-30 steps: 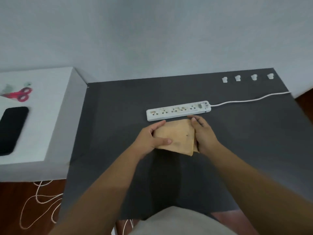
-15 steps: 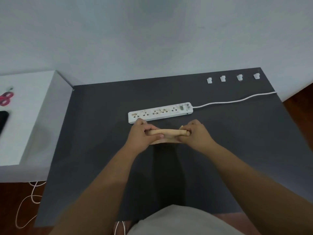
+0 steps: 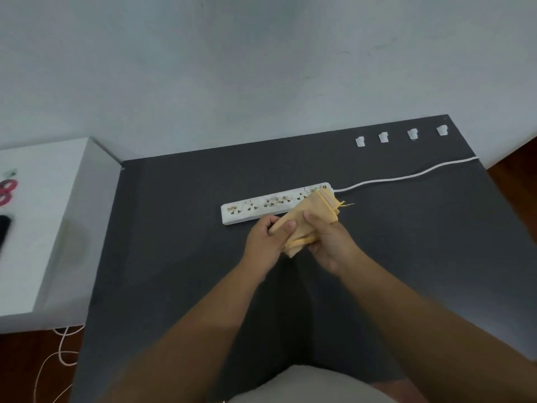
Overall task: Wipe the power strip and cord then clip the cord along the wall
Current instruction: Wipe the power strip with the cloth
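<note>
A white power strip (image 3: 255,207) with dirt specks lies across the middle of the dark table (image 3: 174,257). Its white cord (image 3: 406,177) runs right to the table's edge. My left hand (image 3: 264,238) and my right hand (image 3: 328,242) both grip a folded yellow cloth (image 3: 313,213) just in front of the strip. The cloth's far end covers the strip's right end. Several white cord clips (image 3: 383,137) sit in a row on the table at the back right, close to the wall.
A white cabinet (image 3: 43,228) stands to the left with red scissors (image 3: 5,191) and a black phone (image 3: 3,231) on top. A thin white cable (image 3: 61,353) lies on the wooden floor at lower left. The grey wall (image 3: 261,68) rises behind the table.
The cloth went from spread flat to folded into a narrow bundle, and now its far end lies over the strip's right end. Both hands kept hold of it.
</note>
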Motion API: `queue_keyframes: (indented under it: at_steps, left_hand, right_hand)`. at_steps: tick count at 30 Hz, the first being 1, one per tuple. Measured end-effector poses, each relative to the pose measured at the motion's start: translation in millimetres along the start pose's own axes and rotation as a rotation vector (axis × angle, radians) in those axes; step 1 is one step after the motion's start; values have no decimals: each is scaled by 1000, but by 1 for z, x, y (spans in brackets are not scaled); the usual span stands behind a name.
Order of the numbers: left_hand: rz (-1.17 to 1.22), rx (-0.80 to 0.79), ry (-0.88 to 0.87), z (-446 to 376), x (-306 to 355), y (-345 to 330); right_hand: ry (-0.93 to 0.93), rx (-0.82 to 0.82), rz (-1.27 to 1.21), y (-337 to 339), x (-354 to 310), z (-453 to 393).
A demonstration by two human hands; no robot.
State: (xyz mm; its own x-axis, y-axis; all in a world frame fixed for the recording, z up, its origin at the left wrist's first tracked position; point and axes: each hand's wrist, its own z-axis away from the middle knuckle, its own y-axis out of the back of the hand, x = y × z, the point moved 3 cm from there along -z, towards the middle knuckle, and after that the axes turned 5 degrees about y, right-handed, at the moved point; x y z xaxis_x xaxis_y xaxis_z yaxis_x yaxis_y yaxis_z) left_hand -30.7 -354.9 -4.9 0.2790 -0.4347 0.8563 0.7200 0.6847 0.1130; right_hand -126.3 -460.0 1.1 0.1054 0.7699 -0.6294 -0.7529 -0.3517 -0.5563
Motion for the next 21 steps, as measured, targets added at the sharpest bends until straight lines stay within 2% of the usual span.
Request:
queue_keyframes:
  at_steps: [2,5,8,11,15,18,21]
  left_hand:
    - [-85,-27,-10,-6,-4,2]
    - [-218,81,-56,-25,-6,29]
    - [-475,253,-164,-46,-6,75]
    - [-761,249,-226,-61,-5,105]
    - [-739,137,-154,-80,-17,123]
    - [-670,90,-129,-93,-32,128]
    - [-636,125,-185,-99,-39,130]
  right_hand:
    - [46,113,110,-1,-3,-6]
    - [189,251,327,6,-24,-21]
    - [360,340,775,15,-54,-29]
    - [453,398,1189,21,-79,-42]
    - [510,297,1563,13,-75,-76]
    - [474,257,1666,3,-59,-97]
    - [406,262,1753,-3,-43,-109]
